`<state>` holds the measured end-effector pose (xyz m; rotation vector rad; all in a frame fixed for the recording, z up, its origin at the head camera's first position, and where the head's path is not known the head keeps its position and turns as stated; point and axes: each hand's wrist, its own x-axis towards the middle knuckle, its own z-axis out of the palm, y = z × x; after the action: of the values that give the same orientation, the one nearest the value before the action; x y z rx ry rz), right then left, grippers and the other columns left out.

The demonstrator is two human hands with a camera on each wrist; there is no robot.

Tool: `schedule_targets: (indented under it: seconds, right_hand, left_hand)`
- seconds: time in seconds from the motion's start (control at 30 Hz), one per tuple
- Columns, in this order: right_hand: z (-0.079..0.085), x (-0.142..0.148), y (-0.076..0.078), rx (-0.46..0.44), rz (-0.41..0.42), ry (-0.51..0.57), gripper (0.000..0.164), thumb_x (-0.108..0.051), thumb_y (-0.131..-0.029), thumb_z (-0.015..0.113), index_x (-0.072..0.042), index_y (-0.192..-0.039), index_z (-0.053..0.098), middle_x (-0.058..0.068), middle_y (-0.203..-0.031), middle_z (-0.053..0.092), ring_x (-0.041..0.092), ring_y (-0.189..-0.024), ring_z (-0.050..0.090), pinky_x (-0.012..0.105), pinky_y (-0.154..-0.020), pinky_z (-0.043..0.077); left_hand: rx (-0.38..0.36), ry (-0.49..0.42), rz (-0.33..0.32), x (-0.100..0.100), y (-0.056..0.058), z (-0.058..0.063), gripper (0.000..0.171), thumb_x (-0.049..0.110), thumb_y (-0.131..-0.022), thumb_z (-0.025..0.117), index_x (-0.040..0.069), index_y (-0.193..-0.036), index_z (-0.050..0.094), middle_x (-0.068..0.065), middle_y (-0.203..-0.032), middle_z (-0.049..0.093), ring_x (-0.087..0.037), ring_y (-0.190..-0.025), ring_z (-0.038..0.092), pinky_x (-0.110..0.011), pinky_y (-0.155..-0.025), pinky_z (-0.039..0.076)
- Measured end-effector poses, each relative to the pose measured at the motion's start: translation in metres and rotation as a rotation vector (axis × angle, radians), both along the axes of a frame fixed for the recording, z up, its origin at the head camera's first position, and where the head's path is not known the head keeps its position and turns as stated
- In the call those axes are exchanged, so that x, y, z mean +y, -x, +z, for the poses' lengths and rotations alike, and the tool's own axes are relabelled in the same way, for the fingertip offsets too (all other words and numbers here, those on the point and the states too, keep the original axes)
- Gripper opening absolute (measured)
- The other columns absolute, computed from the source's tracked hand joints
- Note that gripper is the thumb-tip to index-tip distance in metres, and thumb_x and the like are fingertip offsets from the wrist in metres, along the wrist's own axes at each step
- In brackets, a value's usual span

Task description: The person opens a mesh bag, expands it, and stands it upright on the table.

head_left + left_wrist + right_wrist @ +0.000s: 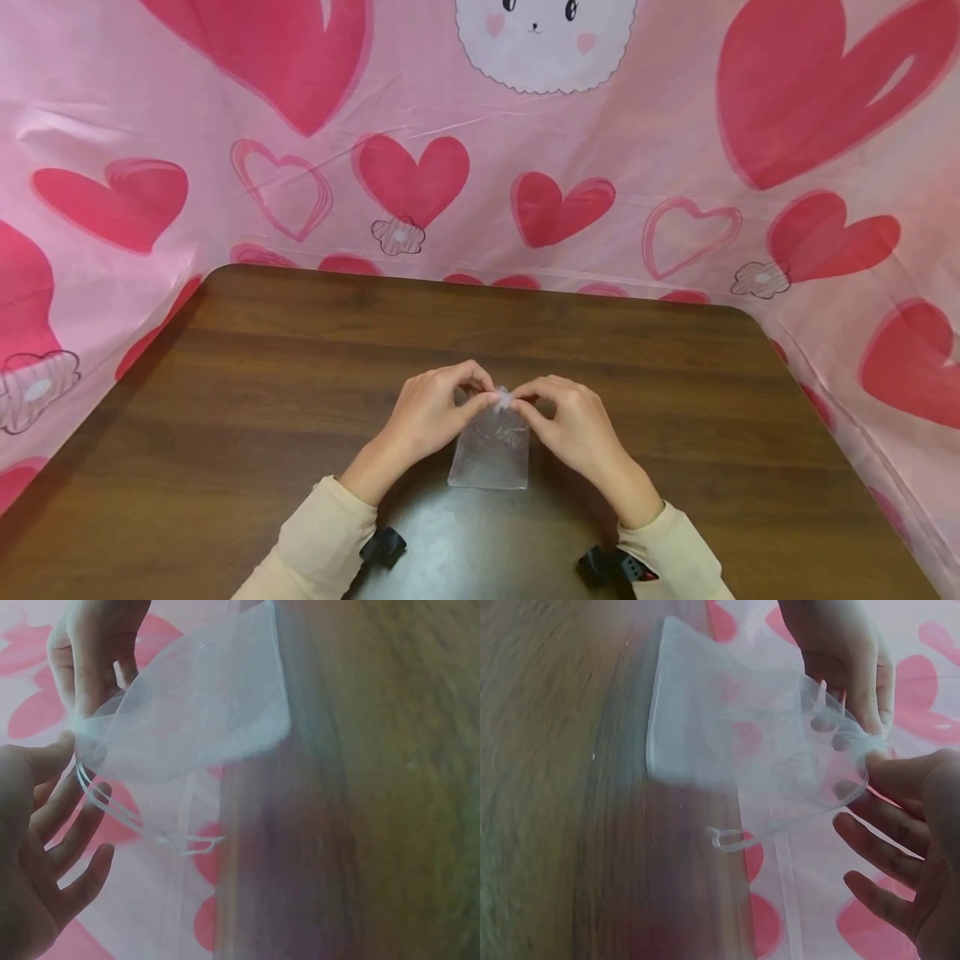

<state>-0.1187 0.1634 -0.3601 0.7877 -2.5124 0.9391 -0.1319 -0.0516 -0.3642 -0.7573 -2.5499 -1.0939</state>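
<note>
A sheer white drawstring pouch [491, 457] hangs between the two hands, its neck gathered tight and its flat bottom toward the person. My left hand [431, 411] pinches the gathered neck from the left with thumb and index finger. From the other side my right hand [570, 423] pinches the same neck, fingertips close to the left ones. In the left wrist view, looped white drawstring cords [142, 823] dangle from the neck. Another knotted cord end [721, 838] shows in the right wrist view. The mesh of the pouch [705, 712] is see-through.
A dark brown wooden table [300, 350] lies under the hands. Pink cloth with red hearts [420, 179] hangs behind it and along both sides. Black wrist devices [384, 547] sit by the cream sleeves [318, 533].
</note>
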Motion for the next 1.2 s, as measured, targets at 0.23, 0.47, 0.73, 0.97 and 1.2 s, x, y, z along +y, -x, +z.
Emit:
schedule_targets:
  seconds: [0.23, 0.47, 0.73, 0.97, 1.2]
  right_hand:
    - [0.0019, -0.0014, -0.0019, 0.044, 0.000, 0.016, 0.009, -0.010, -0.081, 0.082, -0.011, -0.089, 0.077, -0.004, -0.083, 0.071, 0.012, -0.078, 0.067, 0.040, -0.068, 0.054]
    - [0.0028, 0.0014, -0.0003, 0.099, -0.022, 0.022, 0.008, -0.010, -0.081, 0.082, -0.012, -0.087, 0.076, -0.005, -0.082, 0.071, 0.013, -0.078, 0.067, 0.038, -0.066, 0.053]
    - [0.0024, 0.0032, -0.0005, 0.103, -0.036, 0.032, 0.009, -0.010, -0.081, 0.082, -0.013, -0.087, 0.076, -0.006, -0.082, 0.071, 0.013, -0.079, 0.068, 0.036, -0.068, 0.053]
    - [0.0025, 0.0034, -0.0009, 0.095, -0.046, 0.025, 0.008, -0.011, -0.082, 0.082, -0.013, -0.088, 0.076, -0.006, -0.083, 0.071, 0.013, -0.080, 0.068, 0.036, -0.070, 0.053]
    - [0.0057, 0.0058, -0.0002, 0.103, -0.054, 0.026, 0.010, -0.011, -0.081, 0.083, -0.011, -0.087, 0.076, -0.004, -0.083, 0.071, 0.014, -0.079, 0.068, 0.036, -0.070, 0.054]
  left_hand:
    - [0.003, -0.007, 0.011, -0.0017, -0.0016, 0.0020, 0.011, 0.030, -0.086, 0.078, 0.026, -0.089, 0.068, 0.017, -0.080, 0.067, -0.007, -0.074, 0.063, -0.029, -0.065, 0.045]
    - [0.037, 0.007, 0.049, -0.0017, -0.0028, 0.0030, 0.011, 0.031, -0.086, 0.078, 0.026, -0.089, 0.068, 0.016, -0.080, 0.066, -0.002, -0.069, 0.058, -0.028, -0.062, 0.043]
    - [0.060, 0.022, 0.074, -0.0010, -0.0046, 0.0047, 0.012, 0.028, -0.085, 0.080, 0.028, -0.086, 0.068, 0.015, -0.078, 0.065, -0.002, -0.062, 0.052, -0.028, -0.057, 0.040]
    - [0.062, 0.022, 0.077, -0.0035, -0.0050, 0.0048, 0.014, 0.027, -0.085, 0.080, 0.027, -0.085, 0.067, 0.015, -0.077, 0.064, -0.002, -0.058, 0.047, -0.028, -0.056, 0.038]
    - [0.054, 0.012, 0.061, -0.0041, -0.0024, 0.0042, 0.013, 0.026, -0.086, 0.079, 0.026, -0.087, 0.066, 0.015, -0.077, 0.063, -0.004, -0.059, 0.048, -0.029, -0.057, 0.039]
